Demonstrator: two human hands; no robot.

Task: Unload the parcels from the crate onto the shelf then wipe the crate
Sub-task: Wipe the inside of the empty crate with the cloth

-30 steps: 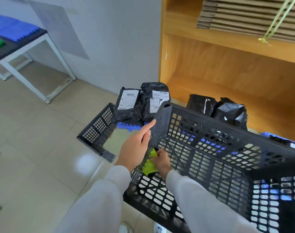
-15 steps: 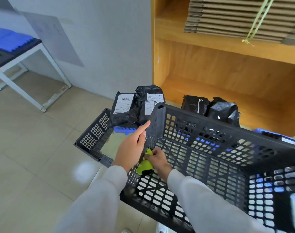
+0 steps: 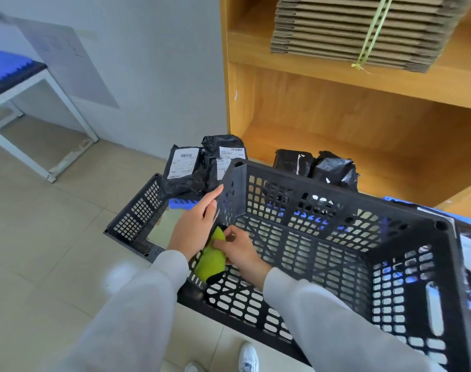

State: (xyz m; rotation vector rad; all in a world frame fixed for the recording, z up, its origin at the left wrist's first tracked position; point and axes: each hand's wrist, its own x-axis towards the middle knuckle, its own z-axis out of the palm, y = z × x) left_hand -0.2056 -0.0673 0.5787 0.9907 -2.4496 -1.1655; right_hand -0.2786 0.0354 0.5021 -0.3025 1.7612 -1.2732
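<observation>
Head view: crate (image 3: pixel 336 253) tilted, no parcels inside — parcels (image 3: pixel 316 167) sit on the shelf (image 3: pixel 389 167) behind it. Left hand (image 3: pixel 195 226) steadies the crate's wall, fingers straight, clasping nothing. Right hand (image 3: pixel 238 249) pinches a green cloth (image 3: pixel 211 260) against the wall. Risk: only a flat palm braces the crate — a hard wipe could slide it or snag the cloth in the mesh.

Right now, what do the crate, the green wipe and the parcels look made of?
Crate: rigid black moulded plastic, matte, walls perforated in a grid. Green wipe: soft cloth, probably microfibre; it folds under the right hand. Parcels: glossy black plastic film, crinkled, with white paper labels.
</observation>
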